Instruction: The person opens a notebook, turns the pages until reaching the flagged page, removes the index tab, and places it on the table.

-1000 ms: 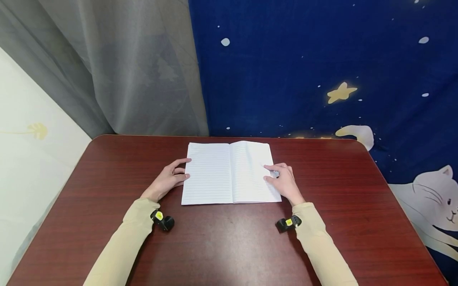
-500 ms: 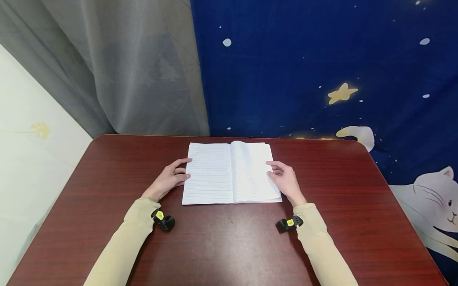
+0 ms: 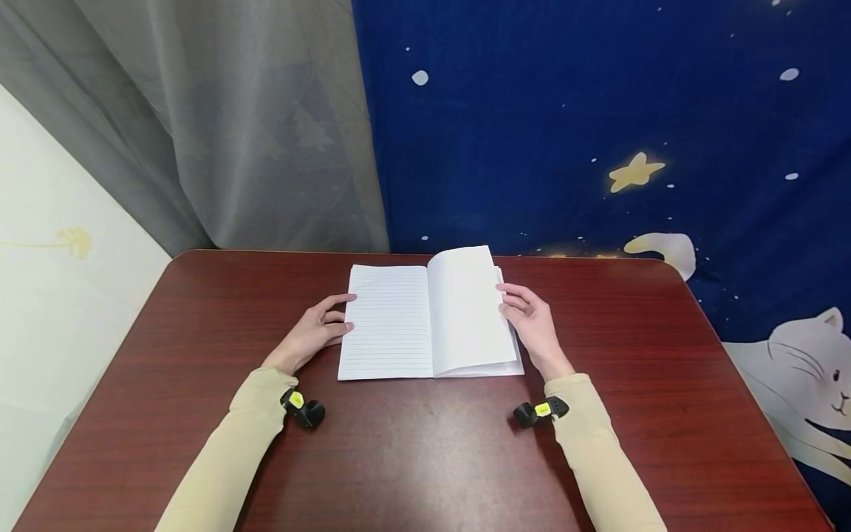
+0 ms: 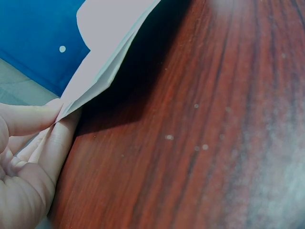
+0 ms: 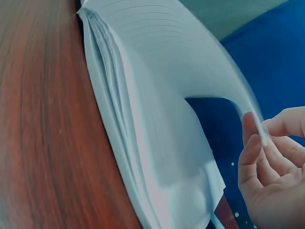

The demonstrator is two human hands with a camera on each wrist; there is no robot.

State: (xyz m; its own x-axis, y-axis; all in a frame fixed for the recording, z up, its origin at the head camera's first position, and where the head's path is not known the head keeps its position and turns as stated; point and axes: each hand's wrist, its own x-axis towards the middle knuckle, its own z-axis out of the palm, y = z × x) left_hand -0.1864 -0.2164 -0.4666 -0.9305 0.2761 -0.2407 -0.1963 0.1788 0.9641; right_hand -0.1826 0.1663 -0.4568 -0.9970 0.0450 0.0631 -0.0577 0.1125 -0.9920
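Observation:
An open lined notebook [image 3: 388, 325] lies near the table's far edge in the head view. My left hand [image 3: 309, 336] grips its left edge; the left wrist view shows the thumb on top and fingers beneath the pages [image 4: 100, 76]. On the other side, my right hand [image 3: 535, 325] pinches the outer edge of one raised page [image 3: 468, 310]. That page curves up off the right-hand stack, and in the right wrist view the lifted page [image 5: 205, 57] stands well above the pages below it [image 5: 162, 143].
The brown wooden table [image 3: 425, 458] carries the notebook. A grey curtain [image 3: 266, 148] and a blue curtain [image 3: 532, 133] with stars hang behind it. A white wall [image 3: 60, 295] stands at the left. Each wrist wears a small black camera [image 3: 309, 414].
The right-hand page has risen from the stack, its top corner now above the table's far edge. My right hand has moved slightly up and away with it. The left hand stays put.

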